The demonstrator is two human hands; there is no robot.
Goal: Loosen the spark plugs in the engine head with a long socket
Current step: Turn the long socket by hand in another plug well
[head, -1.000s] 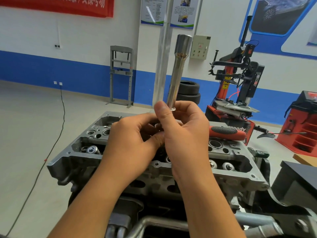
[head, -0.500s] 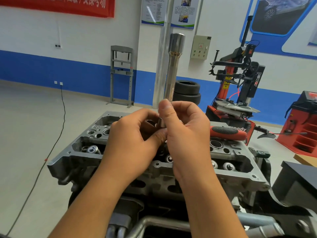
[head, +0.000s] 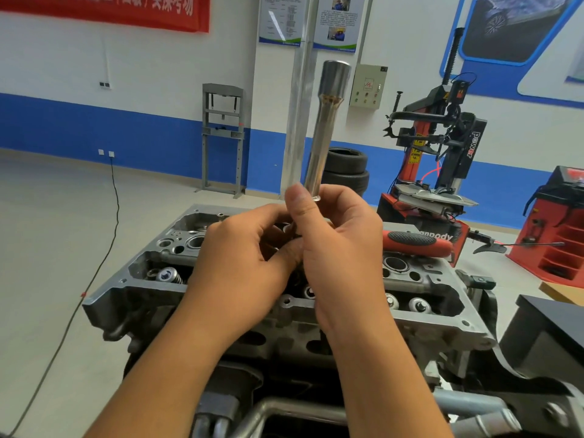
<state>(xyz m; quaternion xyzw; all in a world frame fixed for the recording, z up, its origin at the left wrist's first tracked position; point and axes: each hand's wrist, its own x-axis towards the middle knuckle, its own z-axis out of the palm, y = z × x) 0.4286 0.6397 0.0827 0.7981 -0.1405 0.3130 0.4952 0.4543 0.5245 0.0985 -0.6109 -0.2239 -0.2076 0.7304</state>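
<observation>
Centrally, both hands hold the long socket [head: 325, 134] upright over the engine head [head: 420, 314], right hand [head: 341, 248] pinching, left hand [head: 243, 257] curled at its base; likely fitting it, next seating on a plug.

Long steel socket [head: 325, 121] near-upright – wide end up, above grey engine head [head: 420, 314]

A grey floor [head: 63, 216] is seen all around. A black wire [head: 104, 248] is laid across it on the left. A grey metal frame [head: 222, 140] is stood on it by the wall. Two black tyres [head: 346, 169] are stacked on it, one on the other. A red and black machine [head: 442, 159] is stood on it to the right, and a red cabinet [head: 556, 229] further right.
</observation>
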